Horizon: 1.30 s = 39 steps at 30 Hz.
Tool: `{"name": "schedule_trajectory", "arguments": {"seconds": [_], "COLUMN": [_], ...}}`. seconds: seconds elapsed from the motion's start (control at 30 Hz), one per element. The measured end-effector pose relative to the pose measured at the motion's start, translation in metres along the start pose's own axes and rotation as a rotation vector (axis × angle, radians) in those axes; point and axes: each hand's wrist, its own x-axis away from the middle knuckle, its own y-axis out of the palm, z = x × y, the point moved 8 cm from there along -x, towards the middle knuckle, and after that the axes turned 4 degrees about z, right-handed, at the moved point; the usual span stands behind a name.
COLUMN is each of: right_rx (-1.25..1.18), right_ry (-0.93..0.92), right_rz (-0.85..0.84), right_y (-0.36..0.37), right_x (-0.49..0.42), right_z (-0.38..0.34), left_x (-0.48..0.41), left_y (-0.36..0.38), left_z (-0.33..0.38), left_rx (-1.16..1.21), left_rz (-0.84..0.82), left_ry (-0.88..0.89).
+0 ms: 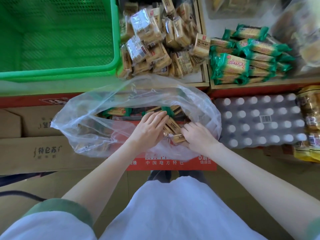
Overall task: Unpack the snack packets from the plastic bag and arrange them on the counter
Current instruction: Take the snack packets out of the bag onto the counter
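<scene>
A clear plastic bag (97, 122) lies open on a red carton in front of me, holding tan and green snack packets. Both my hands are inside its mouth. My left hand (150, 126) lies over tan packets (173, 125) with its fingers curled onto them. My right hand (197, 135) grips the same bunch of tan packets from the right side. More green packets (117, 111) lie deeper in the bag. On the counter above, a heap of tan packets (155, 42) fills one wooden compartment and green packets (245, 56) fill the one to its right.
A green plastic crate (57, 37) sits on the counter at the left. Cardboard boxes (43, 149) stand to the left of the bag. A shrink-wrapped pack of bottles (259, 120) lies to the right, with yellow packets (310, 125) beyond it.
</scene>
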Motion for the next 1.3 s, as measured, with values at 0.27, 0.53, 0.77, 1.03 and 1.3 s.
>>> {"name": "schedule_trajectory", "arguments": {"seconds": [0.27, 0.53, 0.77, 1.03, 1.3], "right_rx": [-0.411, -0.968, -1.189, -0.21, -0.209], "right_ry": [0.12, 0.771, 0.861, 0.664, 0.099], "right_rz": [0.35, 0.452, 0.51, 0.36, 0.559], "right_y": [-0.105, -0.147, -0.124, -0.129, -0.103], "right_x": [-0.057, -0.145, -0.198, -0.224, -0.115], "right_z": [0.022, 0.107, 0.156, 0.146, 0.032], "left_x": [-0.057, -0.093, -0.092, -0.092, -0.051], "left_y": [-0.078, -0.103, -0.069, -0.065, -0.058], "left_z": [-0.08, -0.164, -0.193, -0.196, -0.166], "left_rx": [-0.108, -0.225, -0.18, -0.17, -0.238], "left_rz": [0.257, 0.095, -0.213, -0.244, -0.069], "left_ry": [-0.198, -0.537, -0.651, -0.627, -0.578]}}
